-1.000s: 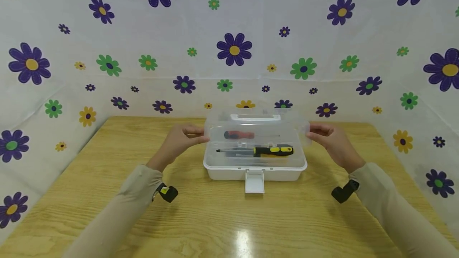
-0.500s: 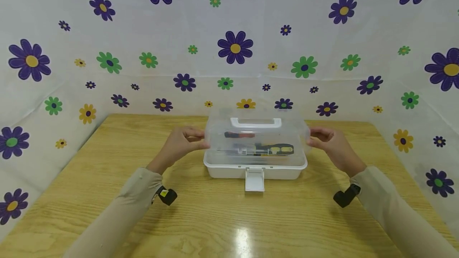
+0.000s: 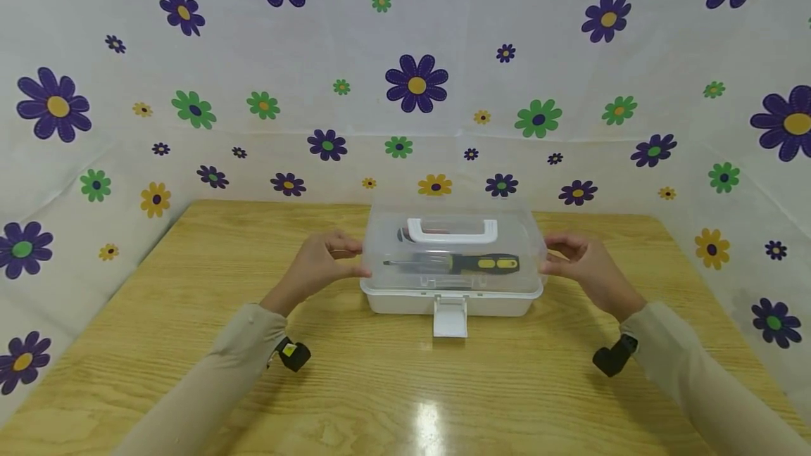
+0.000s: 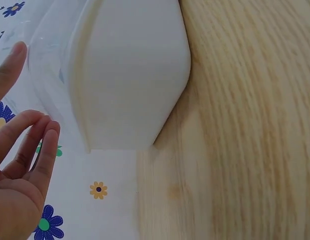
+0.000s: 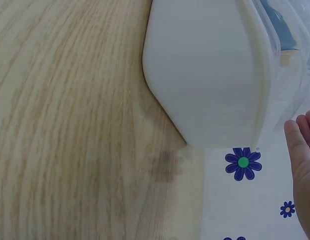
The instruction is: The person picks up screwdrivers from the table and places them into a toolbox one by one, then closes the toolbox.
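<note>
A plastic toolbox with a white base [image 3: 399,305] stands on the table, its see-through lid [image 3: 380,280] down on or very near the rim. My left hand [image 3: 319,262] touches the lid's left end with thumb and fingertips. At the opposite end, my right hand [image 3: 583,262] touches the lid likewise. Both wrist views show fairly straight fingers beside the lid, not wrapped round it. Through the lid shows a black and yellow screwdriver [image 3: 484,264]. A red item behind it is mostly hidden by the white carry handle [image 3: 453,236]. The front latch [image 3: 450,319] hangs down, unfastened.
The wooden table [image 3: 367,385] reaches back to a flower-print cloth [image 3: 329,34], which also covers both sides. A black camera [image 3: 294,355] is strapped to the left wrist, another black camera [image 3: 614,356] to the right.
Both hands have lowered the lid, which has swung forward and down over the base and the screwdrivers. The base and hanging latch have stayed in place.
</note>
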Demonstrator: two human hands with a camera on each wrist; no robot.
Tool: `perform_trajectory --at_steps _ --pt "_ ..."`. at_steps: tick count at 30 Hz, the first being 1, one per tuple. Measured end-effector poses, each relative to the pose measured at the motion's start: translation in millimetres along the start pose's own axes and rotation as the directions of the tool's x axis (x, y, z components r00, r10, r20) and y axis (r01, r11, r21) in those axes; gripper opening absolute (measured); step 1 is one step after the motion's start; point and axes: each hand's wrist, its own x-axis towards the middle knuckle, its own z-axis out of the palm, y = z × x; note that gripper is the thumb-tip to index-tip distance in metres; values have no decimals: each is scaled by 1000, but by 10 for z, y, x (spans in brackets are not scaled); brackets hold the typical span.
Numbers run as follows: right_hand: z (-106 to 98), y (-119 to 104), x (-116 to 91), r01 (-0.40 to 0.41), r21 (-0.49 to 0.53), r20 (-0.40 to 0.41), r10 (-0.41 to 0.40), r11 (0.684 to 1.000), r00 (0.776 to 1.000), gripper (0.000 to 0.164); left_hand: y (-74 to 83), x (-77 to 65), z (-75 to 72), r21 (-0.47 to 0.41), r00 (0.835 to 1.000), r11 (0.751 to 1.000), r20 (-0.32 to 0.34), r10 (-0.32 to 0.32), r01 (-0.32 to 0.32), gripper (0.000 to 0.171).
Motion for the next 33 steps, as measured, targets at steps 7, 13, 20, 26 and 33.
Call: perform_trajectory --at_steps 7,13,20,26,33 --pt "59 44 -20 -59 1 -24 59 998 998 41 -78 -8 45 38 1000 999 -9 11 -10 48" --pt "60 52 -10 -68 -24 -28 67 997 997 49 -88 9 57 62 1000 998 -16 21 -20 47" --pt "27 53 0 -82 -86 -21 81 993 997 59 -90 37 50 93 999 995 -8 47 -46 48" --pt "27 44 11 -96 -126 2 97 987 995 64 -119 30 7 111 999 992 19 51 -53 48" --pt "32 -85 -32 -75 -208 37 84 975 996 61 -58 5 -54 230 993 966 51 105 -114 54"
